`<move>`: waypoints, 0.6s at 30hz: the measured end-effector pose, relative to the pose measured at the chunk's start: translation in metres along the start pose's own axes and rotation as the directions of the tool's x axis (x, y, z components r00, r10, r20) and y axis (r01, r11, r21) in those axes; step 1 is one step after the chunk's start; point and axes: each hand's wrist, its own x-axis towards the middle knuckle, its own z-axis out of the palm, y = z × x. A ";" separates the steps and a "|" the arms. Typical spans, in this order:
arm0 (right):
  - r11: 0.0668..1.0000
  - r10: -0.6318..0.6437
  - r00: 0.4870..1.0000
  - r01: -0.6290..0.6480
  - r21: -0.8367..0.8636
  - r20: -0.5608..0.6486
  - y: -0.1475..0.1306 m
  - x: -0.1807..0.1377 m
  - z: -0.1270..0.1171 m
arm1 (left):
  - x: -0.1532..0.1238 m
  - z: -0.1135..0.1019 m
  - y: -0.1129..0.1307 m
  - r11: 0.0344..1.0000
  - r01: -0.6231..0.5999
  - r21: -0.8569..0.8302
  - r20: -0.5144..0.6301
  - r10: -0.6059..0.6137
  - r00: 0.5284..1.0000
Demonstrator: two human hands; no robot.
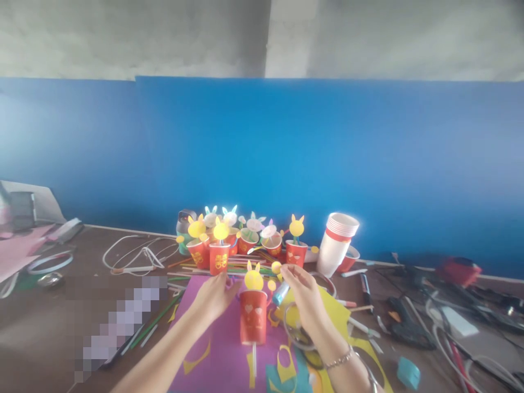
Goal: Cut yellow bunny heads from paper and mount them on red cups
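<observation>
A red paper cup (252, 324) lies on the purple sheet (221, 349), with a white stick out of its base and a yellow bunny head (253, 279) above its mouth. My left hand (213, 297) sits at the cup's left, fingers curled near the bunny head; I cannot tell what they hold. My right hand (303, 297), with a bracelet on its wrist, grips a light blue glue stick (280, 293) and pinches a small yellow paper disc (277, 267) at the fingertips.
Several finished red bunny cups (245, 240) line the blue wall, beside a stack of white cups (337, 240). Yellow paper scraps (286, 365), a tape roll (297, 327), straws, markers and cables (450, 327) are strewn about the brown table (53, 327).
</observation>
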 end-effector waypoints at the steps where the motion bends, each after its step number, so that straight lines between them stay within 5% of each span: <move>1: 1.000 -0.003 1.000 0.003 0.004 0.020 0.000 0.000 0.001 | 0.001 0.002 0.000 0.999 -0.001 -0.042 0.037 0.003 0.999; 8: 0.999 0.028 0.984 -0.032 0.017 0.178 0.003 -0.008 0.012 | -0.004 0.013 0.017 0.959 0.035 -0.282 0.200 0.023 0.979; 12: 0.992 0.120 0.961 -0.126 0.007 0.247 0.007 -0.010 0.017 | -0.013 0.015 0.031 0.856 0.136 -0.500 0.288 0.017 0.957; 18: 0.987 0.159 0.927 -0.158 -0.031 0.339 0.015 -0.009 0.018 | -0.021 0.015 0.042 0.828 0.147 -0.541 0.292 0.021 0.956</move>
